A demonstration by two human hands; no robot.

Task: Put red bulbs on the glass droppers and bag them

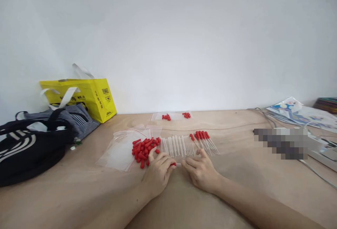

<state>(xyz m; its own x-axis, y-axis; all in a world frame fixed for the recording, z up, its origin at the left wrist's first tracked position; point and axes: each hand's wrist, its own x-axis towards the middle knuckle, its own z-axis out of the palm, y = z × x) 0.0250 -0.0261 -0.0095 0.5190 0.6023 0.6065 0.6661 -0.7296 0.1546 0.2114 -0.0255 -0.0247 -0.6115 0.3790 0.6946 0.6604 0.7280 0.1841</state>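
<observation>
My left hand (pixel 160 171) is closed around a red rubber dropper bulb (pixel 173 164), most of it hidden by the fingers. A clear dropper tube (pixel 178 164) spans the short gap from that bulb to my right hand (pixel 201 171), whose fingers pinch it. Bulb and tube meet end to end; how deep the tube sits is hidden. Beyond my left hand lies a pile of red bulbs (pixel 142 150). Several bare clear tubes (pixel 177 145) lie in a row behind both hands. To their right rest several droppers with red bulbs fitted (pixel 206 141).
Clear zip bags (pixel 116 150) lie left of the pile. Another bag (pixel 175 116) with red bulbs is near the wall. At left are a yellow bag (pixel 101 99), a striped bag (pixel 86 120) and a black bag (pixel 34 152). A power strip (pixel 322 153) and printed sheets (pixel 302 113) lie right.
</observation>
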